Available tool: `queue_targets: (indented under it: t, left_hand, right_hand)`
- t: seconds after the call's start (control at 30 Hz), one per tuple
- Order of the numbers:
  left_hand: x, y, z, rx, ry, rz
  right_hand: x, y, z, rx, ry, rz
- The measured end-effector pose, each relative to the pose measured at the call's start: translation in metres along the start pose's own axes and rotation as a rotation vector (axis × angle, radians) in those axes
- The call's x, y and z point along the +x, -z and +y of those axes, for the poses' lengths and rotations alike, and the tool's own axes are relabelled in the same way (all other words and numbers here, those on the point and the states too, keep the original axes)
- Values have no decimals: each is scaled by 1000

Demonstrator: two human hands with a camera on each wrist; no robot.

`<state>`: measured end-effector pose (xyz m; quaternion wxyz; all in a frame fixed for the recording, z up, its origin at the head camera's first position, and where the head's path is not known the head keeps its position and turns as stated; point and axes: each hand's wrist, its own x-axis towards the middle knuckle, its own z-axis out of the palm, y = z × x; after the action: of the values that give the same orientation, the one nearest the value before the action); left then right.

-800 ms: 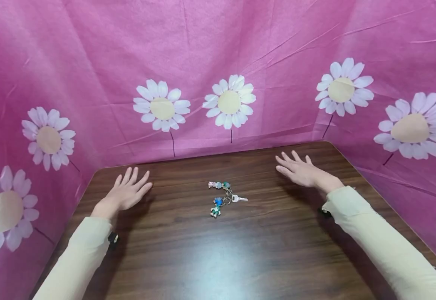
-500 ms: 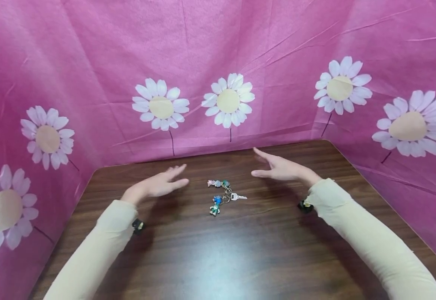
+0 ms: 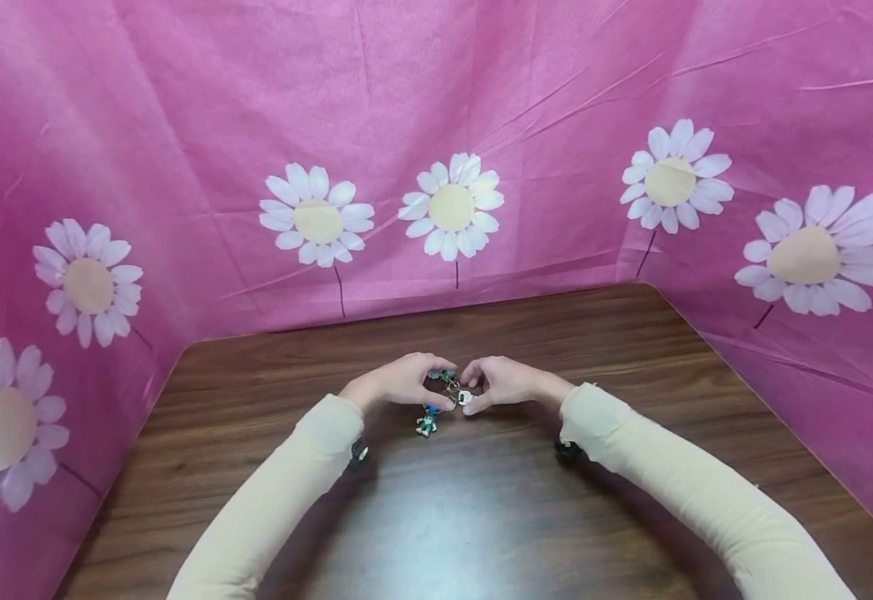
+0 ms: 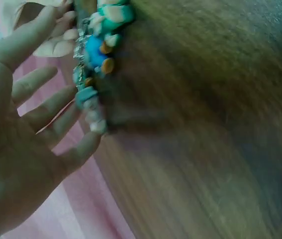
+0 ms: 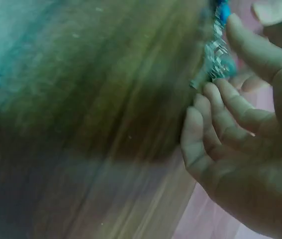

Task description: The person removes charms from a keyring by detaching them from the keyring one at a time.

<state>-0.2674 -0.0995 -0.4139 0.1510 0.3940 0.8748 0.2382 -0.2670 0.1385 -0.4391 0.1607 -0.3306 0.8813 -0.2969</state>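
A key [image 3: 466, 397] on linked metal rings with several small figure charms lies on the brown table. The green-and-white charm [image 3: 426, 426] is in plain sight, with the blue charm [image 4: 95, 51] beside it; other charms are partly hidden behind my left hand [image 3: 406, 379]. That hand reaches around the charms' side, its thumb and fingers bent and apart. In the left wrist view the fingertips are right at the pale charm [image 4: 93, 112]. From the other side my right hand [image 3: 507, 382] curves around the key, thumb and fingers apart, with the metal chain [image 5: 217, 52] near its fingertips.
The wood-grain table [image 3: 436, 517] has its far edge against a pink curtain [image 3: 556, 100] printed with white daisies. The curtain also stands along the left and right sides. Dark bands with small devices sit under both wrists.
Both hands have come inward from the sides of the table to the keychain, and their outspread fingers have curved around it. The keychain lies in about the same place.
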Motion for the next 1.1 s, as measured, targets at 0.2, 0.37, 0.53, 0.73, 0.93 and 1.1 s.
queue_targets:
  t: [0.2, 0.37, 0.53, 0.73, 0.93, 1.1]
  left_hand:
    - [1, -21, 4, 159, 87, 20]
    - [-2, -34, 8, 88, 148, 24]
    - [-4, -33, 5, 64, 167, 51]
    - [-7, -30, 0, 49, 171, 34]
    - [-7, -29, -2, 61, 167, 46]
    - [-8, -29, -2, 68, 161, 34]
  right_hand:
    - [-2, -9, -6, -143, -1, 4]
    - [-9, -11, -10, -123, -67, -9]
    - [-6, -11, -12, -61, -64, 14]
    - [2, -13, -9, -2, -77, 3]
    - [3, -14, -6, 3, -68, 24]
    - [3, -16, -4, 26, -66, 33]
